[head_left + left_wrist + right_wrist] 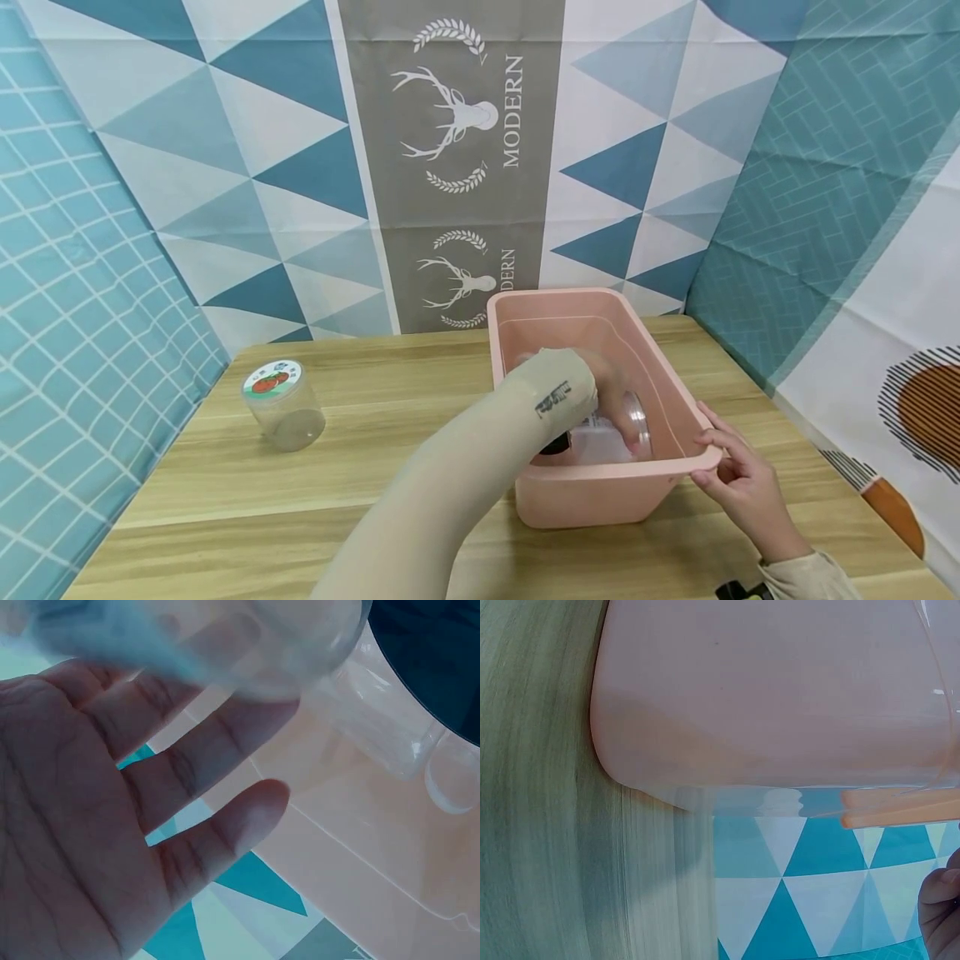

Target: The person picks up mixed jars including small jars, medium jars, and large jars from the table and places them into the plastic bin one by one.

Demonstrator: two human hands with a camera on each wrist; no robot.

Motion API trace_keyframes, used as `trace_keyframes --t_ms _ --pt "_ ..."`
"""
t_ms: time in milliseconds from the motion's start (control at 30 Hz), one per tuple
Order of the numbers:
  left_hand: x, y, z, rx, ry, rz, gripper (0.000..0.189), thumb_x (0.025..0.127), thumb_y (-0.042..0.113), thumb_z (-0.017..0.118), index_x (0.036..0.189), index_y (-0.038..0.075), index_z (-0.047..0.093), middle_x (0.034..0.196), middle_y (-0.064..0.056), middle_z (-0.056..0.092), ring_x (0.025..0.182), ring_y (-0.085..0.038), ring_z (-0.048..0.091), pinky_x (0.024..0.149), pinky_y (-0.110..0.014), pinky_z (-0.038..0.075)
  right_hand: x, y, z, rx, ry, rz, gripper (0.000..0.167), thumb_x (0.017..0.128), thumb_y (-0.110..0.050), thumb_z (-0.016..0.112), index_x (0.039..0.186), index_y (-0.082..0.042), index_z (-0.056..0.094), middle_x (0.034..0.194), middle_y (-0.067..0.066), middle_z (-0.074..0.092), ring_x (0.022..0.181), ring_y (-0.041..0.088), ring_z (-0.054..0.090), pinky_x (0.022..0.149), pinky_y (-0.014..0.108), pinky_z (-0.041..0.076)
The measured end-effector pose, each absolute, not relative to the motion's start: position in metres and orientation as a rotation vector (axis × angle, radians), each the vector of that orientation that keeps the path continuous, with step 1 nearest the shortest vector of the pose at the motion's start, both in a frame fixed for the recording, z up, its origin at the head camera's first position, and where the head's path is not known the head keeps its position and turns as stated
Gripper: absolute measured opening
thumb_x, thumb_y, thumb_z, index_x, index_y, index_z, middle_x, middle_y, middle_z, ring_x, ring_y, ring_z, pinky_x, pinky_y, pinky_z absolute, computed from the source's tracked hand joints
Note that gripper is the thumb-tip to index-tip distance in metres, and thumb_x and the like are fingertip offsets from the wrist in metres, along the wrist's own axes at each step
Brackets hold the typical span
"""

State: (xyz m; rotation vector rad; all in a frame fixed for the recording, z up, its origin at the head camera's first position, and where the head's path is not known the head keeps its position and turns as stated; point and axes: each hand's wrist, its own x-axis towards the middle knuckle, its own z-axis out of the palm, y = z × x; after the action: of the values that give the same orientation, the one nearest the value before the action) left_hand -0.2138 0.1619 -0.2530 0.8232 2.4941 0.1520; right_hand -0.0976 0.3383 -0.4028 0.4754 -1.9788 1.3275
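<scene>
My left hand [611, 392] reaches down inside a pink plastic tub [585, 500]. It holds a clear plastic jar [600, 442] near the tub's front end, with part of the grip hidden by the forearm. In the left wrist view the blurred jar [300, 645] overlaps the upper fingers, while the lower fingers [240, 817] stretch out free of it. At the tub's front right corner, my right hand [742, 483] grips the rim between thumb and fingers. A dark round lid [435, 660] and other clear containers [390, 742] lie inside the tub.
A clear jar with a green, white and red lid [285, 408] stands on the left of the wooden table [360, 450]. Patterned cloth [465, 167] hangs behind the table and along both sides. A small black object [742, 590] shows beside the right wrist.
</scene>
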Motion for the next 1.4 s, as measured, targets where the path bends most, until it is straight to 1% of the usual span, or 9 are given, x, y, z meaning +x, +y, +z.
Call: trace_keyframes --t_ms 100,233,400,567,800,1000,1167,1267,1400 --pt "-0.218 0.164 -0.251 0.902 2.448 0.035 0.051 0.065 0.055 0.082 0.101 0.022 0.069 0.093 0.012 0.061 0.091 -0.006 0.05 0.077 -0.024 0.042 -0.097 0.337 -0.402 0.459 -1.981 1.331 0.039 0.068 0.018 0.072 0.1 -0.003 0.064 0.137 -0.011 0.053 0.041 0.007 0.03 0.036 0.025 0.026" --pt "-0.22 0.159 -0.246 0.997 2.423 -0.043 0.045 0.072 0.058 0.075 0.087 0.018 0.063 0.082 0.009 0.056 0.082 -0.006 0.05 0.067 -0.023 0.041 -0.097 0.338 -0.402 0.483 -1.981 1.34 0.037 0.07 0.017 0.072 0.101 -0.001 0.063 0.137 -0.011 0.052 0.041 0.007 0.03 0.036 0.026 0.025" --pt "-0.223 0.149 -0.239 0.988 2.41 0.044 0.048 0.07 0.056 0.077 0.067 0.019 0.048 0.066 0.006 0.039 0.068 -0.009 0.045 0.056 -0.026 0.036 -0.097 0.339 -0.404 0.493 -1.99 1.332 0.036 0.071 0.017 0.072 0.101 0.0 0.062 0.138 -0.012 0.051 0.041 0.007 0.031 0.036 0.025 0.025" --pt "-0.228 0.141 -0.236 1.0 2.386 0.127 0.042 0.069 0.054 0.079 0.07 0.021 0.053 0.068 0.007 0.044 0.068 -0.009 0.046 0.056 -0.027 0.038 -0.098 0.338 -0.405 0.494 -1.992 1.321 0.037 0.07 0.018 0.071 0.101 -0.001 0.062 0.139 -0.011 0.051 0.042 0.007 0.032 0.037 0.026 0.027" --pt "-0.24 0.129 -0.232 1.076 2.387 0.238 0.043 0.076 0.05 0.075 0.077 0.015 0.051 0.071 0.004 0.041 0.067 -0.01 0.039 0.056 -0.024 0.033 -0.098 0.34 -0.406 0.514 -1.988 1.296 0.034 0.073 0.015 0.072 0.102 0.0 0.061 0.139 -0.011 0.05 0.041 0.005 0.03 0.035 0.024 0.025" --pt "-0.246 0.112 -0.224 1.062 2.354 0.304 0.035 0.079 0.043 0.074 0.077 0.016 0.053 0.071 0.004 0.043 0.073 -0.01 0.046 0.059 -0.024 0.038 -0.098 0.339 -0.406 0.526 -1.964 1.326 0.033 0.073 0.015 0.072 0.101 0.0 0.063 0.138 -0.009 0.051 0.041 0.004 0.031 0.036 0.024 0.025" --pt "-0.249 0.101 -0.218 1.034 2.375 0.201 0.037 0.08 0.049 0.072 0.076 0.016 0.054 0.071 0.004 0.044 0.078 -0.012 0.049 0.062 -0.025 0.039 -0.098 0.339 -0.405 0.548 -1.945 1.345 0.033 0.073 0.015 0.072 0.101 0.001 0.063 0.138 -0.008 0.052 0.042 0.005 0.031 0.036 0.025 0.024" --pt "-0.251 0.095 -0.215 1.028 2.401 0.108 0.039 0.08 0.054 0.069 0.093 0.017 0.061 0.087 0.006 0.054 0.089 -0.012 0.051 0.071 -0.025 0.043 -0.097 0.339 -0.405 0.529 -1.954 1.334 0.035 0.072 0.017 0.072 0.101 0.0 0.063 0.138 -0.009 0.052 0.042 0.005 0.031 0.036 0.025 0.024" --pt "-0.254 0.085 -0.214 1.04 2.422 -0.015 0.062 0.082 0.058 0.064 0.127 0.017 0.058 0.121 0.005 0.056 0.104 -0.012 0.051 0.086 -0.027 0.044 -0.096 0.338 -0.405 0.502 -1.972 1.322 0.038 0.07 0.02 0.07 0.101 -0.001 0.063 0.137 -0.01 0.052 0.042 0.005 0.031 0.036 0.025 0.024"
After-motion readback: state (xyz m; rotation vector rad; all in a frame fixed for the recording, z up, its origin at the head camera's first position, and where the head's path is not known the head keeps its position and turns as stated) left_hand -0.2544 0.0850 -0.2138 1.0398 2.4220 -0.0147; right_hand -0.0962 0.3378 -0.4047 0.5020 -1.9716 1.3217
